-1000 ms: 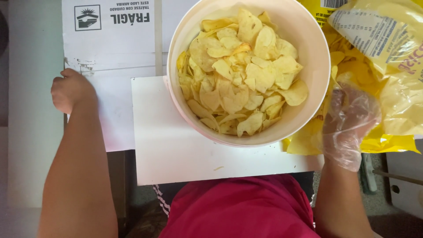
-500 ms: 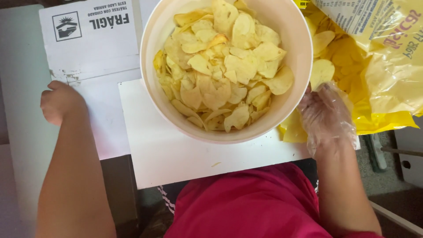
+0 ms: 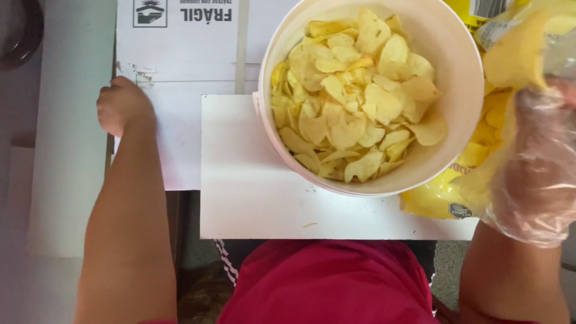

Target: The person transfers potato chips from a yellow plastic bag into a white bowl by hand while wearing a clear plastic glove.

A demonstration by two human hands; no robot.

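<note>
A white round bucket [image 3: 462,78] holds a heap of pale yellow potato chips [image 3: 354,102]. It stands on a white flat board [image 3: 252,198] in front of me. My left hand [image 3: 122,105] is a closed fist with nothing in it, resting at the left edge of a white cardboard box [image 3: 180,54]. My right hand [image 3: 537,174] wears a clear plastic glove and hovers, blurred, over an open yellow chip bag [image 3: 438,201] just right of the bucket. Its fingers curl downward, and what they hold is not visible.
The cardboard box lies behind and under the left side of the board. A pale tall surface [image 3: 66,150] runs along the far left. My red-clad lap [image 3: 327,285] fills the bottom middle.
The view has shifted, so the bucket now sits further right. My gloved right hand has risen toward the camera over the bag and is blurred. The left fist has stayed on the box.
</note>
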